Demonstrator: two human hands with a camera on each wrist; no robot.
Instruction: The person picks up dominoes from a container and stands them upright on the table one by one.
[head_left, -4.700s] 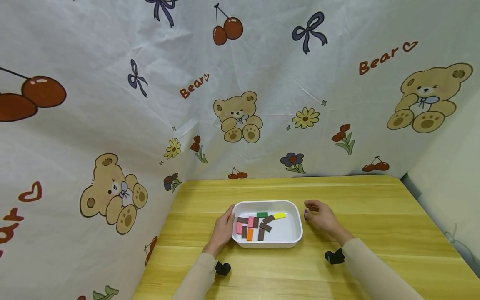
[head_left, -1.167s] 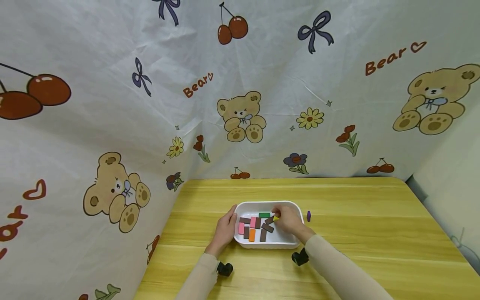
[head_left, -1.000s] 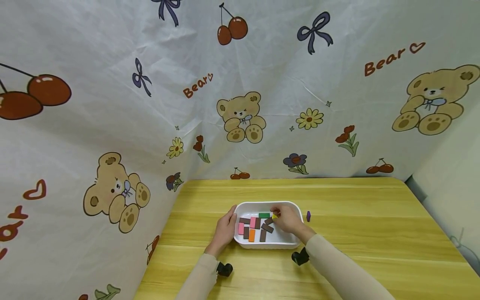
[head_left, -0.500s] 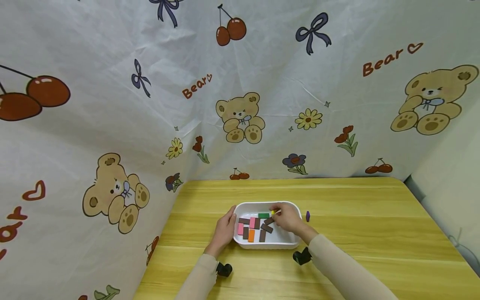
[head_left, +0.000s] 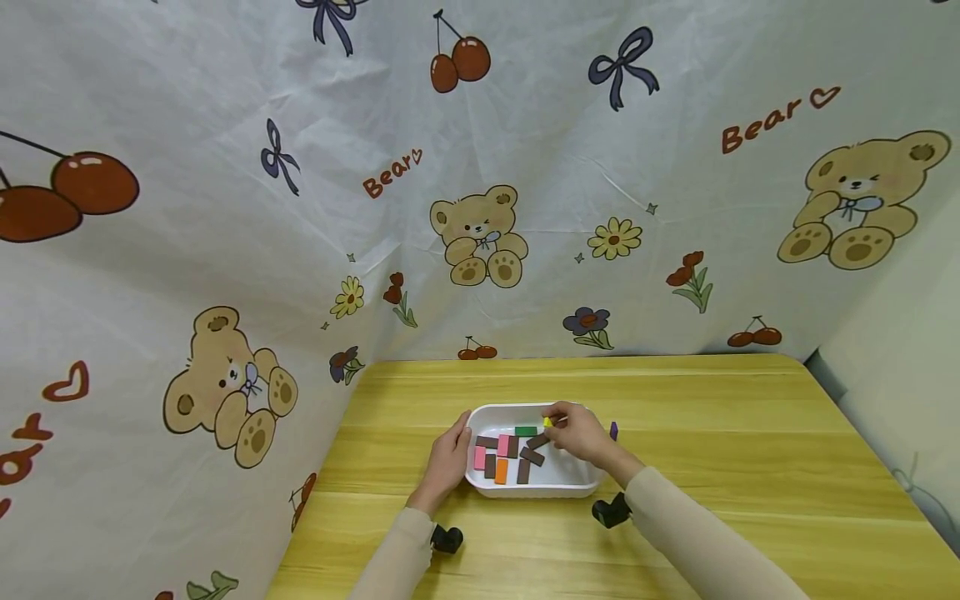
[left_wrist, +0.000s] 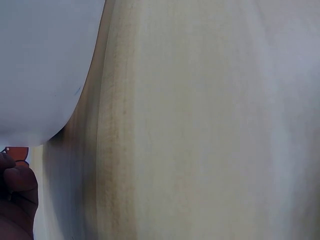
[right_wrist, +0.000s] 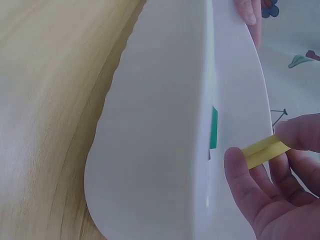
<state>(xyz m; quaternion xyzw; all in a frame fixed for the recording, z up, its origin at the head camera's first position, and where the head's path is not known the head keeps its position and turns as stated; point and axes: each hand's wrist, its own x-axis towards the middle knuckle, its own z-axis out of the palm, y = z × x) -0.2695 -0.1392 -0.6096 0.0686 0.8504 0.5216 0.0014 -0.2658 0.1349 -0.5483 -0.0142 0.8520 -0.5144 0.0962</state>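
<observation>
A white plastic tray (head_left: 536, 492) stands on the table, and my left hand (head_left: 447, 458) grips its left end with the thumb at the rim. Over the right part of the tray, my right hand (head_left: 581, 432) pinches a small yellow block (right_wrist: 265, 150) between thumb and fingertips; the right wrist view shows it held above the tray floor. Left of that hand lie a green block (head_left: 526, 432), an orange block (head_left: 501, 472), two pink blocks (head_left: 480, 457) and several dark brown blocks (head_left: 523, 472). In the left wrist view only part of the left fingers (left_wrist: 20, 180) shows.
A purple block (head_left: 613, 431) stands on the wooden table (head_left: 720, 417) just right of the tray, partly covered by my right hand. A white cloth (head_left: 555, 150) printed with bears hangs behind and to the left. A pale wall borders the right.
The right hand has set the purple block on the table and come back over the tray. It has picked up the yellow block and raised it slightly. The left hand keeps its hold.
</observation>
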